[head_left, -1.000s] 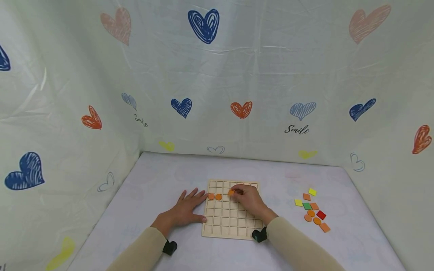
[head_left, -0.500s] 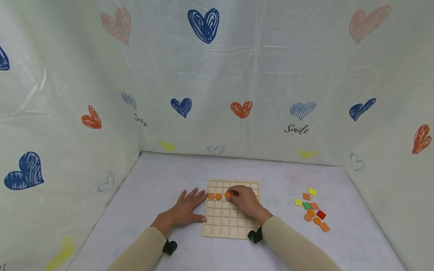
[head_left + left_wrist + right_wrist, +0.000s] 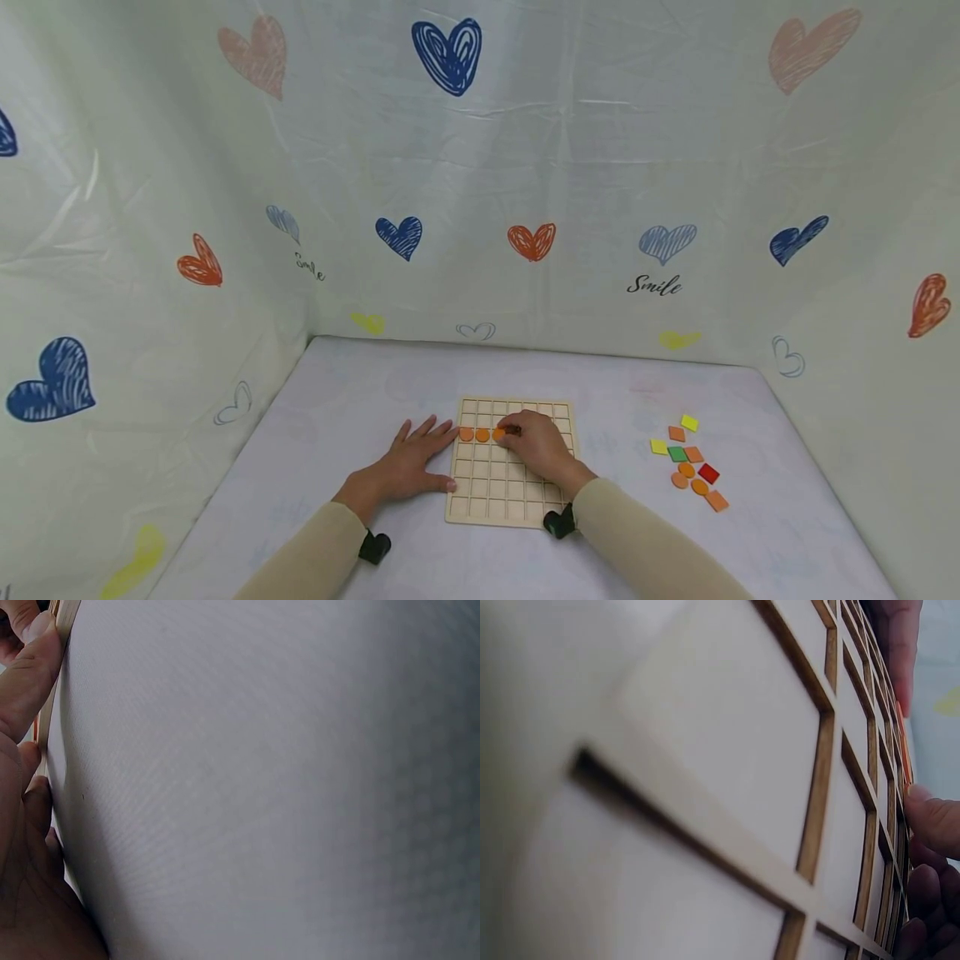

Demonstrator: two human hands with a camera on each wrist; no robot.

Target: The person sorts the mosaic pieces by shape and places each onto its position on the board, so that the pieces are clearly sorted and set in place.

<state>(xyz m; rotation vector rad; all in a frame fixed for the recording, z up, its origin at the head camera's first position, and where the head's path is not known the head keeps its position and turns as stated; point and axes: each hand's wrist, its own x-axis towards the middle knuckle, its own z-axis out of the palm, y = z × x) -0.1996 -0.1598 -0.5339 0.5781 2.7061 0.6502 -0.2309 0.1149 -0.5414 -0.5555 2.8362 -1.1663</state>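
Note:
A light wooden grid board [image 3: 487,490] lies on the table. Along its left edge, my left hand [image 3: 405,467] is spread, its thumb on the rim and its fingertips near the upper left side. In the left wrist view, that thumb [image 3: 34,679] presses against the board's edge [image 3: 66,622]. Two orange discs, the outer one [image 3: 466,434] and its neighbour [image 3: 482,435], sit in adjacent cells at the left end of one row. Right beside them, my right hand [image 3: 538,446] pinches a third orange disc [image 3: 498,434] at the following cell, its fingers partly covering it.
To the right of the board lie several loose pieces: orange discs [image 3: 700,487], orange squares [image 3: 717,500], yellow squares [image 3: 658,447], a green square [image 3: 677,454] and a red square [image 3: 708,473]. A white curtain [image 3: 450,167] printed with hearts surrounds the table.
My right hand has moved left across the board with the orange disc, bringing it beside the two discs in the row. The left hand has stayed in place.

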